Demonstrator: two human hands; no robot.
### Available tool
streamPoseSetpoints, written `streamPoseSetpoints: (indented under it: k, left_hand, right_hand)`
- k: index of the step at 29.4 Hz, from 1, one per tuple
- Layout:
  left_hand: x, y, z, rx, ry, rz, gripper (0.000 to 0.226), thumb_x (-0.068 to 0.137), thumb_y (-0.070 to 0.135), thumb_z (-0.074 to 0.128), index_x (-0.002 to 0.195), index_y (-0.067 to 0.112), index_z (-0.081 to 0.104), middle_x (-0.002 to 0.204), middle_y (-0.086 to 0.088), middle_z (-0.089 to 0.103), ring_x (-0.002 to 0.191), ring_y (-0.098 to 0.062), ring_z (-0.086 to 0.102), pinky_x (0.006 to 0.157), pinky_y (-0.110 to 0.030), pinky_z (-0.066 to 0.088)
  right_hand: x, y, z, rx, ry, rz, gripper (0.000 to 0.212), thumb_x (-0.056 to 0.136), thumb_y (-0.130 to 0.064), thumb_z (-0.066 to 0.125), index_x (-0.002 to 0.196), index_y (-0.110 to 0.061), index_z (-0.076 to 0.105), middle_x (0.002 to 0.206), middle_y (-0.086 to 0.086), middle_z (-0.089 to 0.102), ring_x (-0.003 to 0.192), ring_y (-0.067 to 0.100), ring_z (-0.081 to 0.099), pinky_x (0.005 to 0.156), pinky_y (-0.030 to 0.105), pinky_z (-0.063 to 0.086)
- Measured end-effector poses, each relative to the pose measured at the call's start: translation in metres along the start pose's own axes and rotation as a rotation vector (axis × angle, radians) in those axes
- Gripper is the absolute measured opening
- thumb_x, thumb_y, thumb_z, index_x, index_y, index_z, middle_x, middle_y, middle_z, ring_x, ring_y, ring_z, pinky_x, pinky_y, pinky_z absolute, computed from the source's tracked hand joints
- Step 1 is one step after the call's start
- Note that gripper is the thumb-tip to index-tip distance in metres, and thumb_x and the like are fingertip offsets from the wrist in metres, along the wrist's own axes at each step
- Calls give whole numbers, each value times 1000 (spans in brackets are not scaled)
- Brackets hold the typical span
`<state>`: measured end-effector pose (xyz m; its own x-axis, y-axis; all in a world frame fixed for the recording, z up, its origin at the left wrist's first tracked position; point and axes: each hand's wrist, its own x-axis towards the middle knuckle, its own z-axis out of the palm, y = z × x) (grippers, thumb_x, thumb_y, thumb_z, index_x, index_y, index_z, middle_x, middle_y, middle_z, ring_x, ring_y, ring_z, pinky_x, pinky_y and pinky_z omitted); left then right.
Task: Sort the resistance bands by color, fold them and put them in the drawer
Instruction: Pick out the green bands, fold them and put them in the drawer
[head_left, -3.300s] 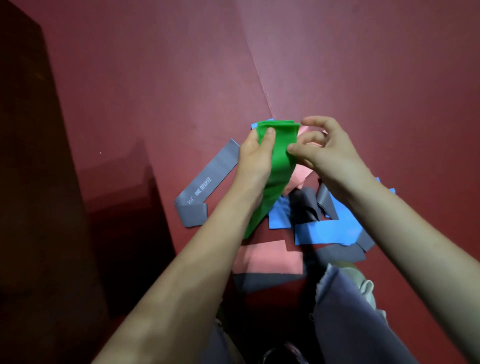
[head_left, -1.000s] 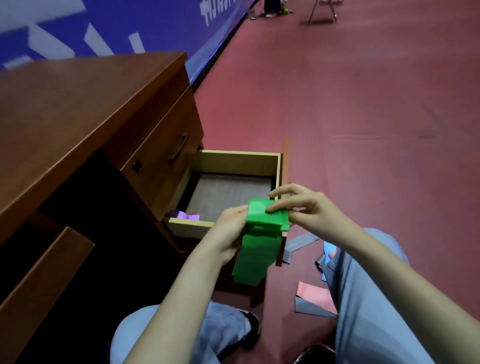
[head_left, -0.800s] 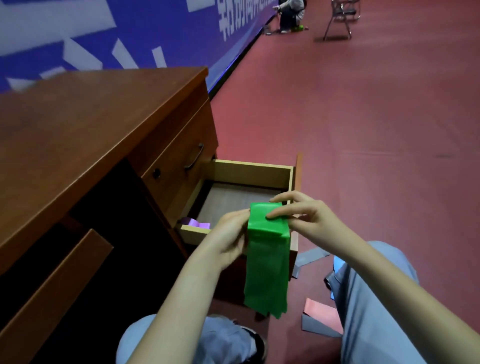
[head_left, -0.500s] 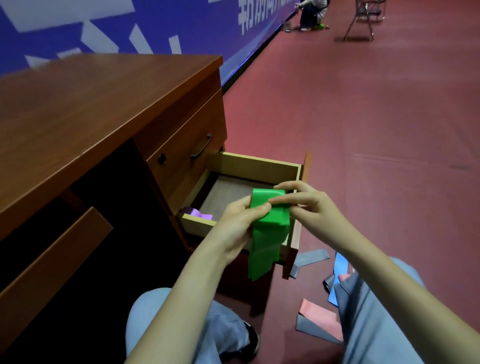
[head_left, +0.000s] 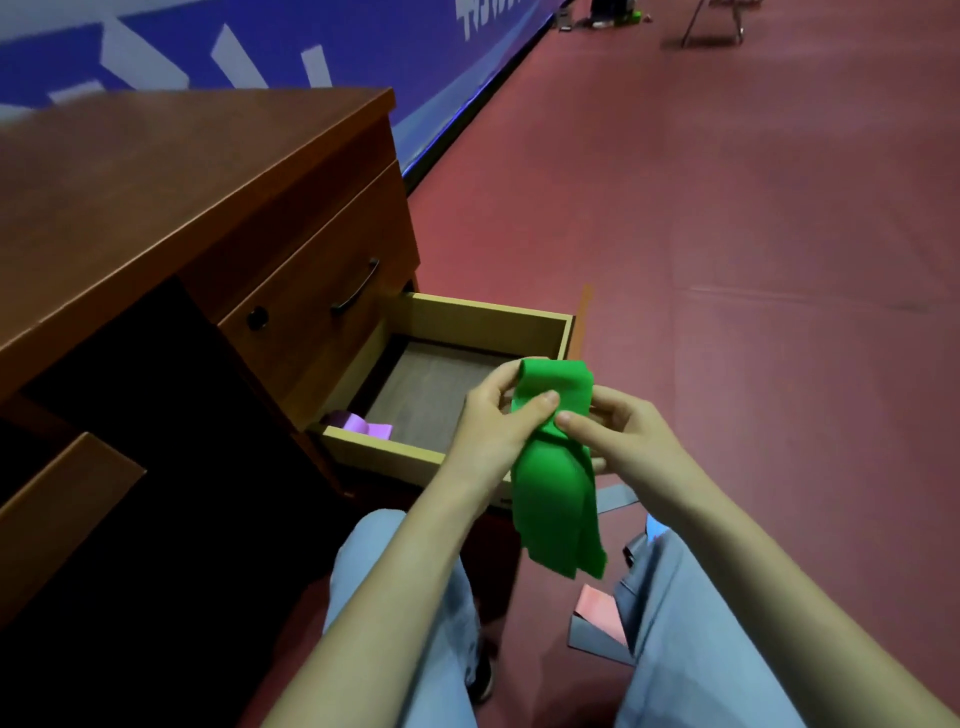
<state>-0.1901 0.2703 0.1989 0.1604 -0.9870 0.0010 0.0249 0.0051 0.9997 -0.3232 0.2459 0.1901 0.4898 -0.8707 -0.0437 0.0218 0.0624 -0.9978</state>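
Observation:
I hold a green resistance band in front of the open drawer. My left hand pinches its upper part with thumb and fingers. My right hand pinches it from the right side. The band's top is looped over and its lower part hangs loose and crumpled over the drawer's front corner. A folded purple band lies in the drawer's near left corner. On the floor by my right leg lie a pink band, a grey band and a bit of a blue one.
The wooden desk stands on the left, with a shut drawer with a dark handle above the open one. My knees in grey trousers are below. Red floor stretches to the right; a blue wall banner runs behind.
The view swung from the floor pile up to the desk. The band's folded top has come apart into a loose loop, and both hands now pinch it lower, near the middle.

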Motion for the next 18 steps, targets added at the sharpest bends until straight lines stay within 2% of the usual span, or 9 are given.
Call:
streamPoseSetpoints:
  k: [3, 5, 7, 8, 10, 13, 14, 18]
  left_hand:
    - [5, -8, 7, -21, -83, -196, 14, 93, 26, 46, 100, 25, 58, 99, -2, 64, 90, -14, 61, 73, -23, 50]
    - [6, -13, 16, -51, -211, -368, 35, 95, 44, 28, 104, 27, 57, 102, 0, 65, 94, -14, 61, 76, -26, 49]
    - [4, -17, 21, -58, -250, -437, 50, 94, 51, 21, 115, 22, 55, 104, -2, 64, 94, -13, 62, 77, -24, 49]
    - [6, -14, 24, -48, -249, -434, 51, 94, 50, 22, 116, 18, 55, 103, -3, 65, 92, -12, 62, 77, -24, 50]
    - [8, -9, 25, -33, -230, -404, 41, 95, 45, 30, 104, 17, 59, 93, -1, 67, 85, -11, 64, 73, -21, 51]
    - [9, -5, 24, -36, -218, -420, 26, 94, 32, 42, 84, 14, 58, 63, 4, 65, 60, -5, 62, 55, -17, 49]
    - [8, -6, 24, -54, -219, -442, 23, 93, 28, 45, 82, 13, 58, 60, 3, 63, 56, -6, 61, 53, -18, 48]
    - [-4, -13, 18, -173, -243, -520, 23, 94, 27, 44, 87, 13, 61, 72, -4, 66, 67, -13, 63, 63, -27, 50]
  right_hand:
    - [0, -2, -9, -15, 84, -34, 26, 86, -4, 54, 91, -29, 61, 72, -15, 71, 69, -1, 66, 56, 24, 55]
    - [2, -5, -22, 44, 178, -54, 28, 87, -1, 53, 88, -27, 61, 69, -16, 70, 65, -4, 64, 54, 20, 54]
    - [4, -9, -28, 68, 216, -62, 29, 87, 1, 51, 88, -27, 61, 72, -14, 70, 62, -5, 63, 53, 17, 54]
    - [3, -12, -30, 67, 233, -84, 29, 87, 1, 51, 88, -26, 61, 77, -12, 68, 63, -5, 63, 54, 17, 54]
    - [1, -16, -30, 52, 237, -119, 27, 86, 0, 53, 88, -25, 62, 84, -6, 65, 64, -4, 63, 58, 17, 55]
    - [-9, -12, -28, 20, 241, -152, 23, 84, -1, 57, 88, -23, 64, 85, -5, 65, 66, -4, 64, 60, 14, 54]
    - [-11, -10, -29, 1, 236, -161, 25, 83, 1, 57, 86, -23, 65, 88, -4, 65, 67, -5, 64, 60, 13, 53]
    - [-21, 2, -24, -59, 206, -198, 36, 79, 9, 57, 77, -26, 67, 96, -6, 59, 82, 0, 61, 69, 11, 49]
